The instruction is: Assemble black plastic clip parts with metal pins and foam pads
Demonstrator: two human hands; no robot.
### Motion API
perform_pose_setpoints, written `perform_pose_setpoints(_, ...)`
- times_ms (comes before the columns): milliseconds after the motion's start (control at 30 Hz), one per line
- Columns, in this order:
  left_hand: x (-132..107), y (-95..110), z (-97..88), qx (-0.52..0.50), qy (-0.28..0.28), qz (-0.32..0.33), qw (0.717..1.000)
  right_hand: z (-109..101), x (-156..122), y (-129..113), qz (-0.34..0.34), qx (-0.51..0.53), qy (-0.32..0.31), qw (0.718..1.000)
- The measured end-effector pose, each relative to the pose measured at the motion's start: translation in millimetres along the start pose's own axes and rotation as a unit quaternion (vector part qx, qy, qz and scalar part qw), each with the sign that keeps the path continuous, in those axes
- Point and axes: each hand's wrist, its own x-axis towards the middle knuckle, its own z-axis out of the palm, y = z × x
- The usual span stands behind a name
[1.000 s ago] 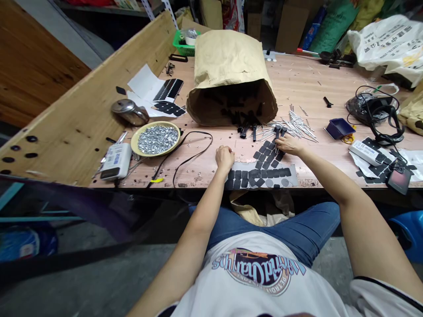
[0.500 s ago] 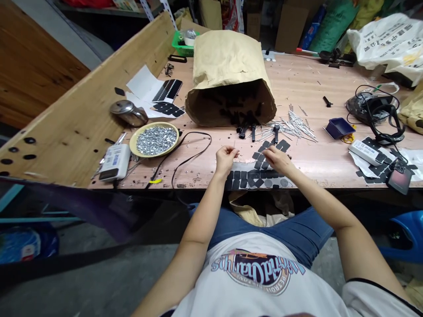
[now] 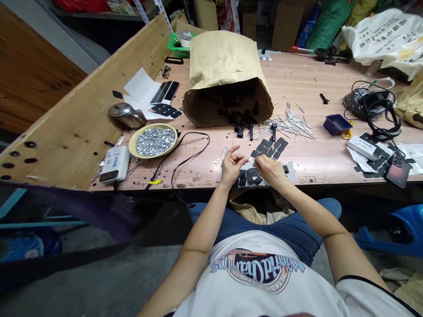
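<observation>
Close to the table's front edge, my left hand [image 3: 232, 167] and my right hand [image 3: 269, 171] almost meet. A thin silvery metal rod [image 3: 250, 160] shows between them, its right end pinched in my right fingertips. My left thumb and a finger are pinched together at its other end; whatever small thing they hold is too small to make out. Under and around the hands are black rounded pads [image 3: 242, 178] on a pale backing sheet [image 3: 291, 171]. More black pads [image 3: 270, 149] lie just beyond. Small shiny pieces [image 3: 221, 155] are scattered beside my left hand.
A large paper bag [image 3: 224, 57] lies open toward me, black plastic parts [image 3: 243, 124] spilling out. Loose metal rods [image 3: 291, 125] lie to its right. At left are a bowl of small metal pieces [image 3: 155, 141], a white device [image 3: 115, 164] and a black cord [image 3: 190, 155].
My hands have come together, the right moving left and down, the left slightly right. The rod now spans between them. Small shiny pieces beside my left hand have come into sight.
</observation>
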Motion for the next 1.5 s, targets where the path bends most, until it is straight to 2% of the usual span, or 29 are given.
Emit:
perform_pose_setpoints(167, -6, 4, 3.8, 0.007, -0.027, 0.015, 0.999, 0, -3, 3, 0.019, 0.043, -0.023, 0.999)
perform_pose_setpoints(333, -9, -1, 3.7, -0.006, -0.065, 0.006, 0.998, 5, -7, 11, 0.016, 0.178, -0.040, 0.983)
perform_pose_setpoints(433, -11, -8, 5.6, -0.020, -0.074, -0.011, 0.997, 8, -23, 18, -0.016, 0.254, -0.035, 0.966)
perform_pose_setpoints(500, -14, -14, 9.1, -0.019, -0.090, -0.031, 0.995, 11, -39, 27, -0.035, 0.264, -0.031, 0.963)
perform_pose_setpoints(567, -18, -19, 13.9, 0.000, -0.112, -0.051, 0.992, 16, -57, 39, 0.005, 0.234, -0.021, 0.972)
perform_pose_setpoints(633, -20, -23, 18.0, 0.032, -0.118, -0.058, 0.991, 23, -73, 48, 0.120, 0.172, -0.003, 0.978)
perform_pose_setpoints(700, -20, -25, 20.0, 0.064, -0.098, -0.050, 0.992, 32, -83, 49, 0.236, 0.108, 0.003, 0.966)
perform_pose_setpoints(733, -18, -25, 19.9, 0.076, -0.085, -0.044, 0.993, 37, -86, 46, 0.262, 0.093, -0.005, 0.961)
perform_pose_setpoints(767, -17, -25, 19.3, 0.084, -0.074, -0.040, 0.993, 42, -88, 41, 0.261, 0.093, -0.018, 0.961)
perform_pose_setpoints(833, -13, -23, 16.4, 0.093, -0.058, -0.031, 0.994, 50, -89, 31, 0.217, 0.116, -0.036, 0.969)
perform_pose_setpoints(900, -11, -21, 12.6, 0.096, -0.049, -0.017, 0.994, 55, -88, 27, 0.199, 0.131, -0.023, 0.971)
perform_pose_setpoints(1033, -8, -21, 7.2, 0.120, -0.017, 0.004, 0.993, 54, -92, 46, 0.246, 0.121, 0.053, 0.960)
perform_pose_setpoints(1200, 0, -22, 4.4, 0.202, 0.013, 0.017, 0.979, 55, -100, 66, 0.230, 0.135, 0.105, 0.958)
perform_pose_setpoints(1267, 8, -22, -2.8, 0.253, 0.036, 0.028, 0.966, 58, -102, 68, 0.230, 0.145, 0.118, 0.955)
perform_pose_setpoints(1333, 20, -22, -15.6, 0.315, 0.084, 0.024, 0.945, 61, -102, 69, 0.224, 0.159, 0.130, 0.953)
perform_pose_setpoints(1400, 34, -21, -31.1, 0.377, 0.142, 0.002, 0.915, 64, -102, 70, 0.216, 0.173, 0.143, 0.950)
perform_pose_setpoints(1500, 61, -20, -50.4, 0.429, 0.191, -0.038, 0.882, 67, -99, 70, 0.204, 0.190, 0.158, 0.947)
